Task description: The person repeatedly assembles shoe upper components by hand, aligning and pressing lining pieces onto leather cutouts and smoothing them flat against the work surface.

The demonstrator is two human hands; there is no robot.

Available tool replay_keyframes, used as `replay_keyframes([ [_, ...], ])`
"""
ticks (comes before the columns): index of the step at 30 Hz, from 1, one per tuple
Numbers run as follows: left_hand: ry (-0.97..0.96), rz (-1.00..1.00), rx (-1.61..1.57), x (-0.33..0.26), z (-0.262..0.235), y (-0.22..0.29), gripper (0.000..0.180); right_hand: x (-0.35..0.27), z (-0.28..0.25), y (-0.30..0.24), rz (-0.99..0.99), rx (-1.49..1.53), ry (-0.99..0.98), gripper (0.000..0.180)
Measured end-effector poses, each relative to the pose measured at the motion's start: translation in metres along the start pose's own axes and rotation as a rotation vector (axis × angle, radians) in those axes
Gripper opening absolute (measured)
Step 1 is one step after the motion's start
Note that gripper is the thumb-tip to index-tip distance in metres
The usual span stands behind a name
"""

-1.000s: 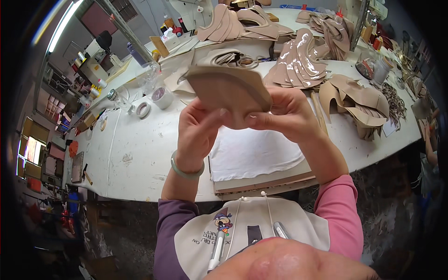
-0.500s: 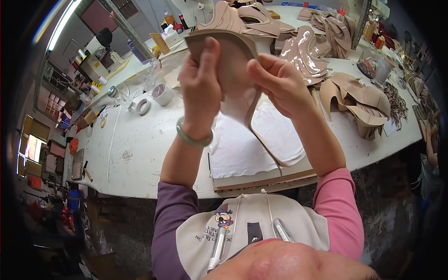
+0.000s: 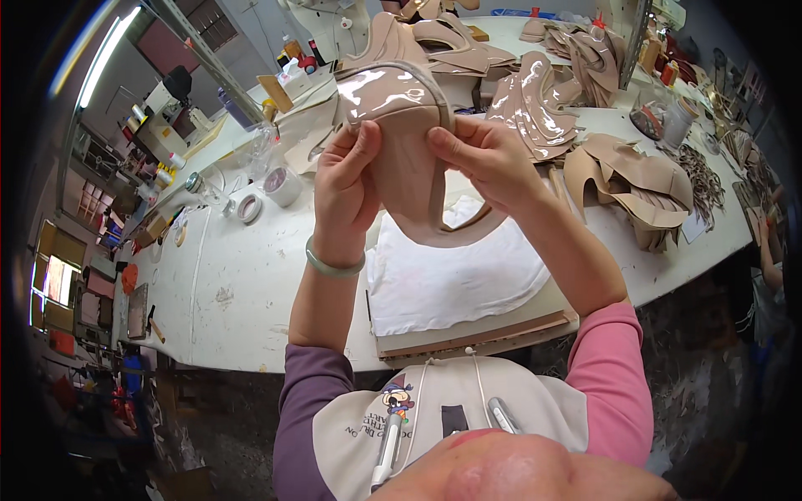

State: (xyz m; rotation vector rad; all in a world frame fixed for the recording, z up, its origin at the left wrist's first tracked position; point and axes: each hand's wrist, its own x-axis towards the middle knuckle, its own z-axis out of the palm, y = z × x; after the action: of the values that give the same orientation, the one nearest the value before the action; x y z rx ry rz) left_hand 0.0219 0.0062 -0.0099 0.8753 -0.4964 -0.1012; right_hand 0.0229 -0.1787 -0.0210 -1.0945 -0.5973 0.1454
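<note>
Between both hands I hold up a beige shoe upper (image 3: pixel 407 167), with a glossy patent toe part at its far end and a curved strap hanging at the near right. My left hand (image 3: pixel 344 179) grips its left edge, thumb on top and fingers underneath. On the opposite edge, my right hand (image 3: pixel 489 159) pinches it the same way. Below the upper lies a folded white cloth (image 3: pixel 455 275) on a flat board (image 3: pixel 493 336) at the table's near edge.
Glossy beige shoe pieces (image 3: pixel 535 113) are stacked beyond my right hand, and matte beige uppers (image 3: pixel 631 184) lie farther right. A tape roll (image 3: pixel 248 209) and a white tub (image 3: pixel 282 187) stand on the white table (image 3: pixel 251 292) to the left. A hammer (image 3: pixel 156 325) rests near the left edge.
The shoe upper has turned in my hands, so its glossy toe part now shows. Its strap has swung up off the cloth, and my left hand has shifted slightly nearer.
</note>
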Motion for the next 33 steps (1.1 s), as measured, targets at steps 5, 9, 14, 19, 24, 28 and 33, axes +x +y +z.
replay_keyframes([
  [5,0.075,0.072,-0.093,0.026,-0.008,-0.011,0.026,-0.021,-0.005,0.039,0.096,-0.247,-0.028,0.024],
  [9,0.009,0.042,-0.217,0.057,-0.024,-0.011,0.033,-0.029,-0.005,0.039,-0.161,-0.849,0.129,0.018],
  [14,-0.048,0.179,0.390,0.102,-0.010,0.018,0.059,0.052,-0.074,0.008,-0.648,-1.423,0.526,0.017],
  [19,0.184,0.082,0.894,0.102,-0.101,0.024,0.045,0.177,-0.243,-0.019,-0.369,-1.659,0.909,0.043],
  [24,0.233,-0.135,1.309,0.081,-0.220,-0.005,0.043,0.119,-0.474,0.060,0.404,-1.939,0.565,0.049],
  [28,0.306,-0.471,1.444,0.031,-0.283,0.002,0.051,0.145,-0.377,0.106,0.613,-1.819,0.615,0.043],
  [33,-0.011,-0.361,1.435,0.066,-0.263,-0.034,0.047,0.122,-0.326,0.047,0.548,-2.157,0.570,0.053],
])
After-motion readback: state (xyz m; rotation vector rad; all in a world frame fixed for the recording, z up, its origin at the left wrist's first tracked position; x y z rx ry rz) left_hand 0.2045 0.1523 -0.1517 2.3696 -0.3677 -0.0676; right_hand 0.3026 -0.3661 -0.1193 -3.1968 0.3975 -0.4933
